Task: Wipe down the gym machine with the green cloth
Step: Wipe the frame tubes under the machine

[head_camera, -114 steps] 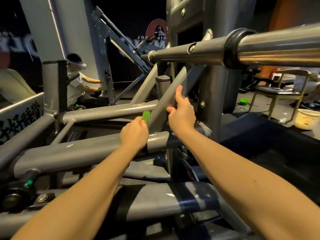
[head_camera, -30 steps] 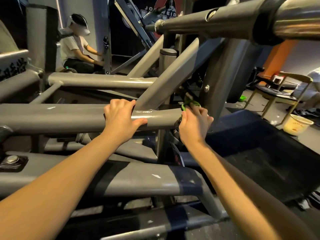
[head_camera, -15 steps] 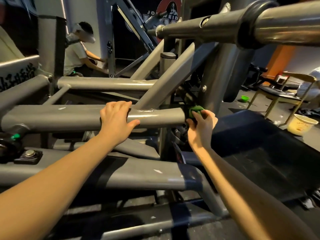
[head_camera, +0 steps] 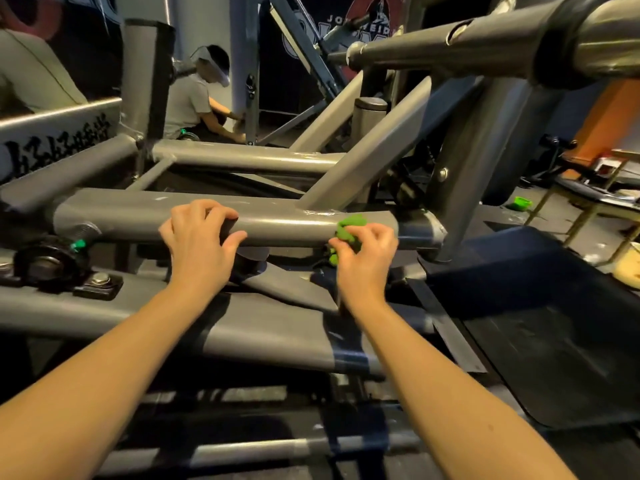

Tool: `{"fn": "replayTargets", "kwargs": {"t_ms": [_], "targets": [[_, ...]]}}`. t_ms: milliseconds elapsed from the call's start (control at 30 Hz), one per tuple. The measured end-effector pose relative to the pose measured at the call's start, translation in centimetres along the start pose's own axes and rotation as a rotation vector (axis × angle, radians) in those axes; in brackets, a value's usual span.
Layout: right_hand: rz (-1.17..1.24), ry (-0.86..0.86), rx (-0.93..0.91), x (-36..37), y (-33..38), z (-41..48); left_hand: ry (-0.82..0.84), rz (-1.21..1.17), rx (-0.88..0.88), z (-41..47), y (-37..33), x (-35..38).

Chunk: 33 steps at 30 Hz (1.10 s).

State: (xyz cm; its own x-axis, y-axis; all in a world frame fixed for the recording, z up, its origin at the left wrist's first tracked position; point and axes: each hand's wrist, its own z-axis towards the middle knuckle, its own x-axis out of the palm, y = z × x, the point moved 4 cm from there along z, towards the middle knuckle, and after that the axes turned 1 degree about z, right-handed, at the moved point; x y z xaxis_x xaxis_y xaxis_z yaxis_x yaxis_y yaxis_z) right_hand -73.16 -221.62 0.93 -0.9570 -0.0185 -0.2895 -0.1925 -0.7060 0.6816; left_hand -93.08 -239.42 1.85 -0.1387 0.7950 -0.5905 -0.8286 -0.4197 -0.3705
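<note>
A person's right hand [head_camera: 363,252] pinches a bunched green cloth [head_camera: 349,230] against the horizontal grey steel tube [head_camera: 284,226] of the gym machine; the left hand [head_camera: 199,237], fingers curled over the tube, braces farther left along its length.

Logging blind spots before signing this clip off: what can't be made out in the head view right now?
Head view, all:
green cloth: bunched in the right hand, whose fingers hide most of it and its contact with the grey bar.
left hand: its back hides the palm on that bar.
round wall logo: cut by the top edge, crossed by machine arms.
yellow tub: cut by the right edge.
</note>
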Motion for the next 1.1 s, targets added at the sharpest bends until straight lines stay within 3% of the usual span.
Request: {"fn": "replayTargets", "kwargs": {"t_ms": [167,333,500,700,933,1100], "targets": [[-0.040,-0.167,0.242,-5.1,-4.1,4.3,0.021,0.017,0.013,0.0,0.2,0.0],[-0.181,-0.050,-0.037,0.5,0.7,1.2,0.033,0.050,0.057,0.2,0.3,-0.1],[-0.120,0.165,-0.167,7.0,6.9,-3.2,0.091,0.082,0.048,1.0,0.2,-0.4],[-0.297,0.411,-0.405,5.6,6.9,0.9,0.111,0.110,0.078,2.0,0.7,-1.7],[-0.352,0.248,-0.367,0.0,2.3,2.0,0.078,0.129,-0.020,2.3,3.8,-3.7],[-0.312,0.318,-0.360,3.0,5.8,0.5,0.079,0.133,-0.038,1.9,4.5,-3.9]]}}
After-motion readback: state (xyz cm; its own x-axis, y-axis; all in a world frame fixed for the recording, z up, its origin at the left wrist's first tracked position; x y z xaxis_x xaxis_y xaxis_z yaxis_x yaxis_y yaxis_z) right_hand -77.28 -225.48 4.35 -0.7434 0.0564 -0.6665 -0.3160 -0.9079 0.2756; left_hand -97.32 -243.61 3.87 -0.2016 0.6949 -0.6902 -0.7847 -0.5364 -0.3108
